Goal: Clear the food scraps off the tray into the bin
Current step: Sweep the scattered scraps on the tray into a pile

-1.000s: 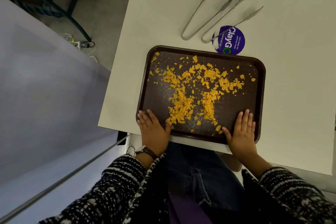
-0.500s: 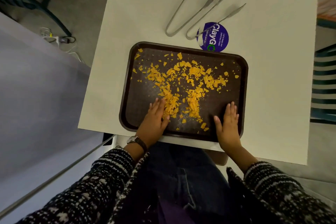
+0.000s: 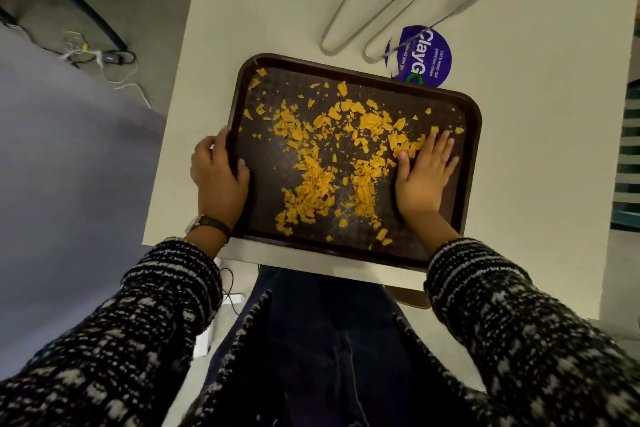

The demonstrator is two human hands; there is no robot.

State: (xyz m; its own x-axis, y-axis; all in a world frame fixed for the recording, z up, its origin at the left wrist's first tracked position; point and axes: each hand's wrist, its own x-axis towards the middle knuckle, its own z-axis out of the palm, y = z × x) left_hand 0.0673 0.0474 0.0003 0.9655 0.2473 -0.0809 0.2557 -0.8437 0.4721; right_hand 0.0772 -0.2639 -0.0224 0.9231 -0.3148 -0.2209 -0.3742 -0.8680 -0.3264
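A dark brown tray (image 3: 467, 149) lies on the white table, near its front edge. Several orange food scraps (image 3: 322, 163) are scattered over the tray, thickest in the middle. My left hand (image 3: 216, 173) grips the tray's left rim, thumb inside and fingers curled over the edge. My right hand (image 3: 424, 177) lies flat on the tray's right half, fingers spread, fingertips touching the scraps. No bin is in view.
Two metal tongs (image 3: 367, 7) and a round purple sticker (image 3: 420, 57) lie on the white table (image 3: 536, 184) behind the tray. Cables (image 3: 100, 57) and a dark metal frame are on the floor to the left. My lap is below the table edge.
My left hand moved from the tray's floor to its left rim and took hold of it. My right hand slid forward up the tray into the scraps.
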